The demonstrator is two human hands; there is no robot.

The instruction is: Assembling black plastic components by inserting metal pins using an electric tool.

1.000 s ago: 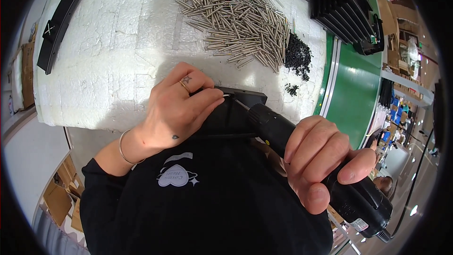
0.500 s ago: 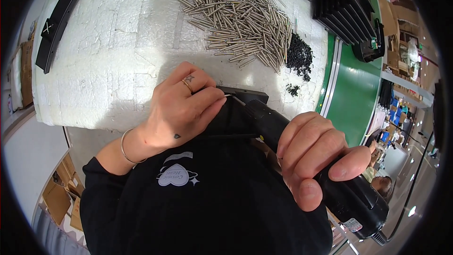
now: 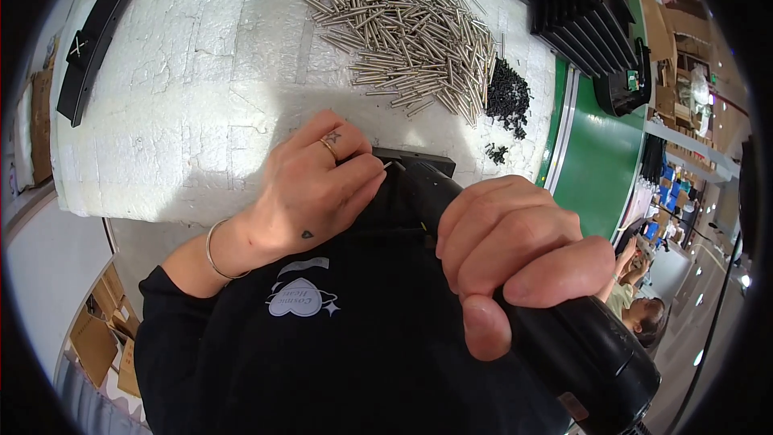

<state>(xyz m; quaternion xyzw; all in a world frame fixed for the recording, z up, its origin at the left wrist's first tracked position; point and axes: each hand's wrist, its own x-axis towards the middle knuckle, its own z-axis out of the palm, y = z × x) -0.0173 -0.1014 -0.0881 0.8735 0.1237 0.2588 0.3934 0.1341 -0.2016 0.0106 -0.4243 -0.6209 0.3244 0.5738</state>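
Note:
My right hand is wrapped round a black electric screwdriver, which lies slanted with its nose toward my left hand. The bit reaches down to a black bar-shaped part at the edge of the foam. My left hand is closed in a pinch against that part. From between its thumb and finger pokes the silvery tip of a metal pin. The fingers hide the rest of the pin and the part's left end. Whether the bit touches a screw cannot be made out.
Beyond my hands lies a heap of metal pins on white foam, with small black screws at its right. A black part rests far left. Stacked black parts stand far right beside a green surface. Another person sits at right.
My right hand and the screwdriver have shifted left, bringing the screwdriver's nose closer to my left hand. The left hand keeps its pinch and has barely moved.

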